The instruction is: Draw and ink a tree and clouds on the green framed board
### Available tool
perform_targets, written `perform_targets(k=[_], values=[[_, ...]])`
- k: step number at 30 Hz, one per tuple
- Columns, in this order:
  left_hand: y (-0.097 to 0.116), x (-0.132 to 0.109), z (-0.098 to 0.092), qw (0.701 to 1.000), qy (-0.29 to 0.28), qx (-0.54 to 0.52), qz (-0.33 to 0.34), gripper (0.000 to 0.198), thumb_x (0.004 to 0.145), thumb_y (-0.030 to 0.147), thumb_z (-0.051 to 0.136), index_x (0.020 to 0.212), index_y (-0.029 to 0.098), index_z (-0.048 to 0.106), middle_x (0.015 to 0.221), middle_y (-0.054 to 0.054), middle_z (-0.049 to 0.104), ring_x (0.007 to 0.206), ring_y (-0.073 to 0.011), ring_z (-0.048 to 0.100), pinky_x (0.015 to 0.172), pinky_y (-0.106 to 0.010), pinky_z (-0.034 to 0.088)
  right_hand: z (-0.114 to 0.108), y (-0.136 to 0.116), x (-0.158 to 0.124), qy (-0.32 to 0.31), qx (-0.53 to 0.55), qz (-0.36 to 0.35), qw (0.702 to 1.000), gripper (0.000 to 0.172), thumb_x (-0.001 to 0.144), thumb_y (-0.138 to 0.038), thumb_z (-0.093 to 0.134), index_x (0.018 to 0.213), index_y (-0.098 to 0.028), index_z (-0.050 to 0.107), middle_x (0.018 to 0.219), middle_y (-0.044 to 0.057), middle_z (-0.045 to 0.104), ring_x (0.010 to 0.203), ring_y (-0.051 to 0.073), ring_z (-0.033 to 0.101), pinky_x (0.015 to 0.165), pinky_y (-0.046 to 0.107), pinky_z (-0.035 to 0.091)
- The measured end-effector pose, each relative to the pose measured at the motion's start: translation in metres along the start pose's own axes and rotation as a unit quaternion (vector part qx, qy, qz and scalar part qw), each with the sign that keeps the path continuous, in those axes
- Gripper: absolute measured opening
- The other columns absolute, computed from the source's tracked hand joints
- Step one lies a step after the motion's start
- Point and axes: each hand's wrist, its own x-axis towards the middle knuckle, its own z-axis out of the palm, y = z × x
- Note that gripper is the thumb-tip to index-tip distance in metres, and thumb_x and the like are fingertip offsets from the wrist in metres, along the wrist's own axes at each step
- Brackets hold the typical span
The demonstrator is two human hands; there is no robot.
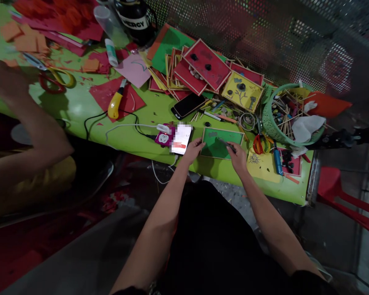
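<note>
A green card framed with thin sticks [219,141] lies at the near edge of the lime-green table [135,135]. My left hand [194,148] rests on the card's left edge, fingers curled against it. My right hand [237,155] is closed around a thin dark tool [226,143] whose tip lies on the card's right part. A small grey shape is stuck near the card's top left.
Left of the card lie a pink gadget with cables [163,137] and a white slip. Behind are a black phone [188,104], stacked red and yellow framed cards [207,67], a green basket of sticks [279,123], a yellow cutter [115,104] and scissors [53,78]. Another person's arm [24,123] reaches in at left.
</note>
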Motion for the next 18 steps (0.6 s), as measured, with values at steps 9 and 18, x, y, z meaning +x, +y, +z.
perform_targets(k=[9,18], values=[[0.0055,-0.0021,0.0014,1.000,-0.002,0.004,0.003,0.049,0.076,0.049,0.077,0.113,0.017,0.073,0.109,-0.007,0.076,0.104,-0.0266,0.066,0.100,-0.042,0.049,0.0008,-0.0022,0.0017,0.000,0.000,-0.003,1.000,0.036,0.095,-0.046,0.053,0.114,-0.023,0.074,0.116,0.010,0.076,0.108,0.028,0.069,0.095,0.042,0.053],[0.0087,-0.0039,0.0023,1.000,-0.004,0.000,-0.002,0.051,0.077,0.051,0.077,0.115,0.016,0.074,0.107,-0.007,0.076,0.103,-0.0262,0.066,0.099,-0.042,0.049,0.0008,-0.0047,0.0026,0.003,0.001,-0.004,1.000,0.036,0.095,-0.046,0.053,0.112,-0.023,0.074,0.114,0.009,0.077,0.107,0.028,0.069,0.095,0.043,0.053]])
